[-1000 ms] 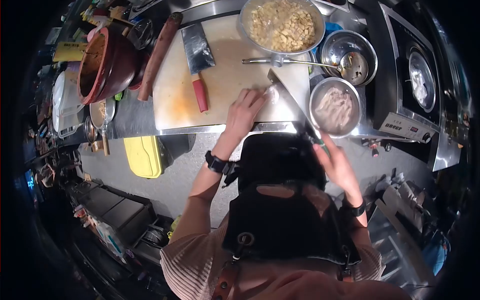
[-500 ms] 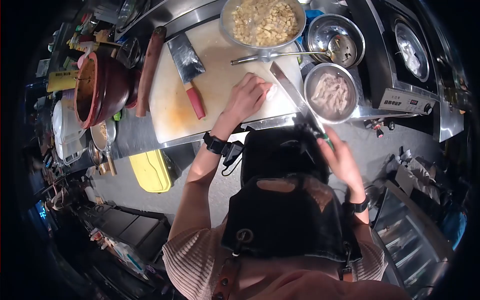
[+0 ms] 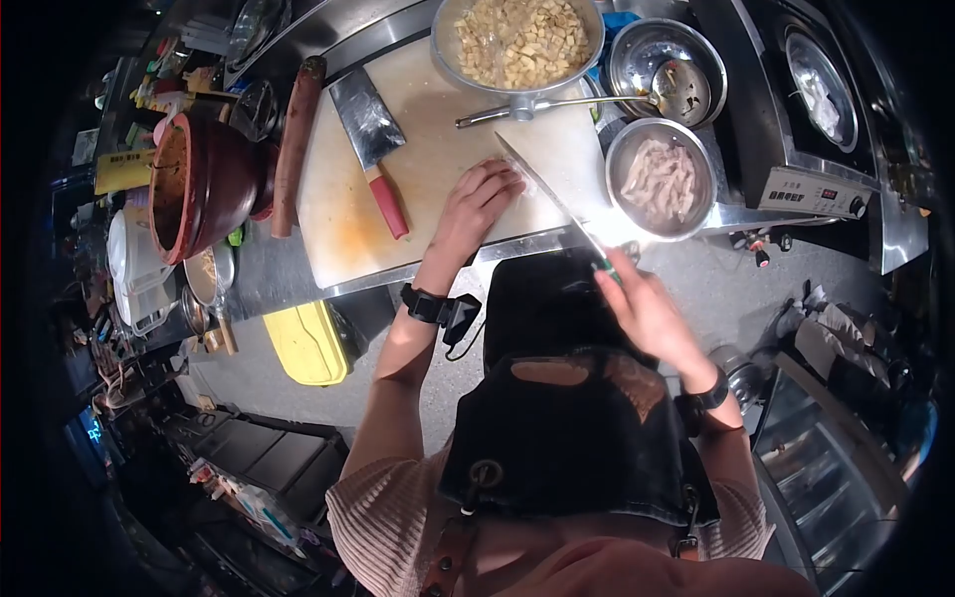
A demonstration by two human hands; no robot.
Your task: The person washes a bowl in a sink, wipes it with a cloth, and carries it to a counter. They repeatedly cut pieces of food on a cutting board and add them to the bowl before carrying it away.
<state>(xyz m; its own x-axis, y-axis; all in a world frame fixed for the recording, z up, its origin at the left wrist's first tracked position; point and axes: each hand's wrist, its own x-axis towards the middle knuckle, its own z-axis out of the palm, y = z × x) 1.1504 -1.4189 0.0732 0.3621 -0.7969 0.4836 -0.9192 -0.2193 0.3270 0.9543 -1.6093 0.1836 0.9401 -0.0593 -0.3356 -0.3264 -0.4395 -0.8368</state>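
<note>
My left hand [image 3: 480, 204] presses a small whitish piece [image 3: 527, 181] onto the white cutting board [image 3: 438, 129], its fingers curled together; what the piece is, I cannot make out. My right hand [image 3: 642, 303] grips the green handle of a long knife [image 3: 557, 204]. The blade slants up and left over the board, its tip above the fingers of my left hand and its edge close to the piece. Left of my left hand lies a cleaver [image 3: 368, 117] with a red handle. A ladle [image 3: 537, 105] lies across the board's top, its bowl in a metal bowl.
Pale strips fill a metal bowl [image 3: 684, 221] right of the board. Behind are a bowl of diced pieces [image 3: 522, 45] and a bowl with dark liquid [image 3: 637, 55]. At left are a wooden pestle [image 3: 296, 149] and a dark red mortar [image 3: 214, 184]. An appliance [image 3: 811, 194] is at right.
The knife and my right hand have moved left, bringing the blade nearer my left hand. My left hand has shifted slightly left and down with the whitish piece.
</note>
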